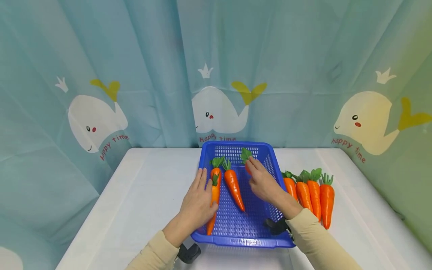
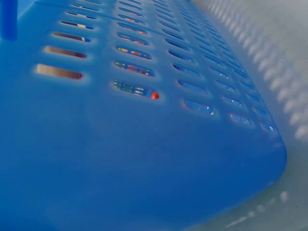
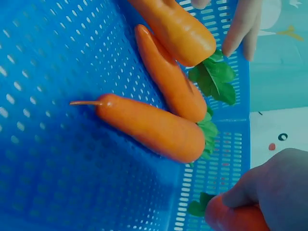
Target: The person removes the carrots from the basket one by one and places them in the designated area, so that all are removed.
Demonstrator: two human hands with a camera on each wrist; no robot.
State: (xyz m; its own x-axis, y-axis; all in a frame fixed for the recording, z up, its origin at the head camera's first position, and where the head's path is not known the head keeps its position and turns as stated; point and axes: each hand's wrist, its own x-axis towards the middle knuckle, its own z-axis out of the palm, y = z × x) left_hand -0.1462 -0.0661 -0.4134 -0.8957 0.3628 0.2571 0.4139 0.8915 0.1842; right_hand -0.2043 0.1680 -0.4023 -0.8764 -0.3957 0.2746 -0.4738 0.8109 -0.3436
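In the head view my left hand lies over the left rim of the blue plastic basket. Its fingers are fairly straight, beside a lighter orange carrot that overlaps another carrot. Whether they touch it I cannot tell. A third carrot lies in the middle of the basket, tip toward me. My right hand grips a carrot over the basket's far right part; most of that carrot is hidden by the hand, and its green leaf points away. The left wrist view shows only the basket's outer wall.
Several carrots with green tops lie side by side on the white table, right of the basket and partly behind the right forearm. A blue curtain with whale prints hangs behind the table.
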